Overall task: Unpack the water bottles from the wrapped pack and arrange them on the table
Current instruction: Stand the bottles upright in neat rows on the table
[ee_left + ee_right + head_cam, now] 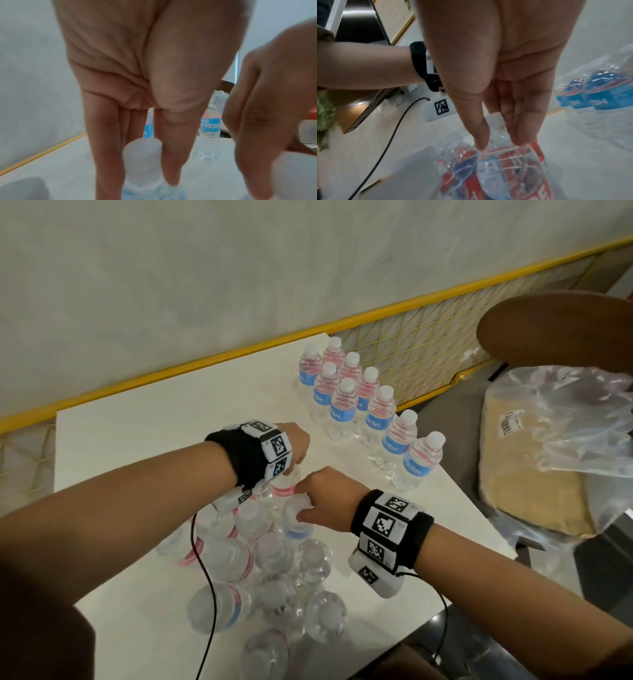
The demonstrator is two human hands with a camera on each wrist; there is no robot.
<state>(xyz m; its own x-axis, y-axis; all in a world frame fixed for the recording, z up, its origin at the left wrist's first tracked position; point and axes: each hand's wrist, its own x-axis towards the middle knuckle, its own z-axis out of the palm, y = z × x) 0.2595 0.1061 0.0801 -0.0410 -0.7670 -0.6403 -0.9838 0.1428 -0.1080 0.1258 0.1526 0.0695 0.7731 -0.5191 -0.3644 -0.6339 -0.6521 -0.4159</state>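
On the white table (137, 446), the wrapped pack (270, 563) of clear water bottles lies near me, its film loose. My left hand (296, 453) pinches the white cap of one pack bottle (284, 486); in the left wrist view the left hand (142, 182) has thumb and fingers on either side of that cap (142, 152). Just beside it, my right hand (308, 508) pinches the top of a neighbouring bottle (296, 520); the right hand (500, 144) meets it (510, 169) at the crinkled film. Several unpacked bottles (363, 402) stand upright in two rows at the far right.
The table's right edge (479, 515) runs close to the last standing bottle (423, 460). Beyond it are a clear plastic bag (561, 419) over a tan block and a brown round seat (555, 330). A yellow mesh rail (411, 337) lines the wall. A black cable (205, 577) crosses the pack.
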